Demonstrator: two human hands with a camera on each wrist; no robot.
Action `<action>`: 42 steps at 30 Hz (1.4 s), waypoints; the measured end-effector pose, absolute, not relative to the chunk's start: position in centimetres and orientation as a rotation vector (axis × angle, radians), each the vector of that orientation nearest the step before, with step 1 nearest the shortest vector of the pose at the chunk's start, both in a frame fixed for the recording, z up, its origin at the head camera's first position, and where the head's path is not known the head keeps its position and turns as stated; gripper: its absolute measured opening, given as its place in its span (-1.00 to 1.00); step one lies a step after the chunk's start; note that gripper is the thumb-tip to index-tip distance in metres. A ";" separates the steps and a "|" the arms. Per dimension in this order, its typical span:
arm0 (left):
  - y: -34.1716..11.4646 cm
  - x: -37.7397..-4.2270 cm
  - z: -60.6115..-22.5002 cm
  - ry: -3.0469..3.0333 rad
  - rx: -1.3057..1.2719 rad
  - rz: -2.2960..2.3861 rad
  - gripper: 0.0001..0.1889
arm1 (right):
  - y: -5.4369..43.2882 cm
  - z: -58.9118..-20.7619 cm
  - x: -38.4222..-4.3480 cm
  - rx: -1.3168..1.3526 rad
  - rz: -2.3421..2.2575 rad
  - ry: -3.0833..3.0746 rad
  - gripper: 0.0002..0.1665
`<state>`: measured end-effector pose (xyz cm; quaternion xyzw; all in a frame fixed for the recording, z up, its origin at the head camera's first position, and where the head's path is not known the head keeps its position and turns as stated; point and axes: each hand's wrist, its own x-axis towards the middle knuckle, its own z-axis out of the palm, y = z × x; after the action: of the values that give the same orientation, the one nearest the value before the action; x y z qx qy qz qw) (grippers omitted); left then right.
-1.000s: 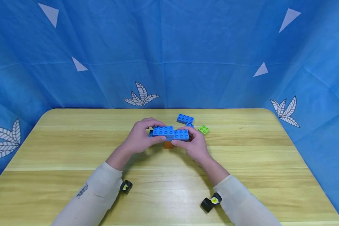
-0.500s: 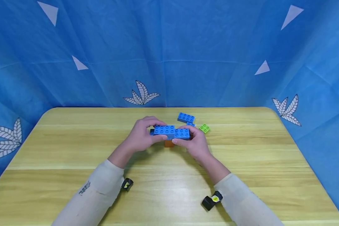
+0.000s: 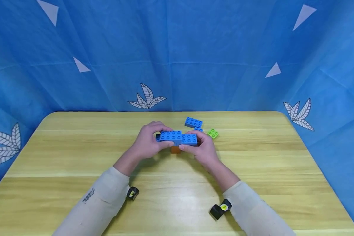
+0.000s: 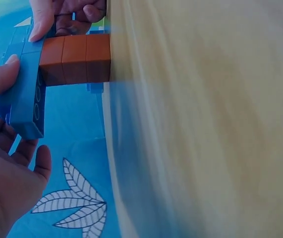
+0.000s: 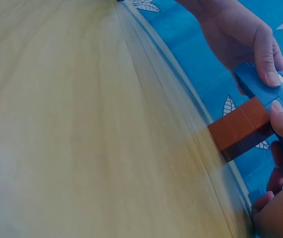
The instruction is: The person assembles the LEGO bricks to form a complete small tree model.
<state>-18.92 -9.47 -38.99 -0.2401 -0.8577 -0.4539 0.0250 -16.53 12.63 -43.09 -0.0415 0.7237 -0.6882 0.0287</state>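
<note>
Three stacked orange-brown bricks [image 4: 74, 59] form a column standing on the table, with blue toy bricks laid across its top. In the head view, the upper blue brick [image 3: 170, 135] is pinched by my left hand [image 3: 146, 142], thumb on the near side and fingers behind. My right hand [image 3: 206, 151] grips the lower blue brick [image 3: 189, 139] at the right end, its thumb close to the column. Another lower blue brick [image 3: 157, 138] peeks out on the left, mostly hidden. From the right wrist, both thumbs press the near face of the blue layer [image 5: 260, 82].
Behind the right hand lie a blue eight-stud brick [image 3: 193, 122], a partly covered blue brick [image 3: 198, 129] and a lime green four-stud brick [image 3: 213, 133]. The wooden table [image 3: 76, 157] ends at a blue patterned cloth [image 3: 194, 82] at the back.
</note>
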 end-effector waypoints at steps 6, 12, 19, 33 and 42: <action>-9.7 -19.0 -39.0 -2.725 -0.694 -1.412 -0.58 | 12.9 -43.0 -16.5 -0.151 -2.101 2.273 -0.50; -9.9 -18.7 -39.4 -2.746 -0.630 -1.495 -0.51 | 13.6 -42.7 -16.4 -0.106 -1.974 2.378 -0.44; -9.7 -18.6 -39.5 -2.769 -0.554 -1.536 -0.53 | 15.9 -42.3 -16.1 0.009 -1.781 2.539 -0.40; -9.6 -18.6 -39.8 -2.755 -0.530 -1.562 -0.57 | 17.0 -43.3 -16.9 0.097 -1.548 2.836 -0.35; -9.6 -18.5 -39.6 -2.750 -0.548 -1.573 -0.56 | 15.9 -43.8 -18.8 0.136 -1.382 2.967 -0.40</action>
<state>-18.54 -9.62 -39.64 -0.1704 -0.8548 -0.4889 -0.0365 -18.78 15.88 -43.83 0.0413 0.9036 -0.4210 -0.0671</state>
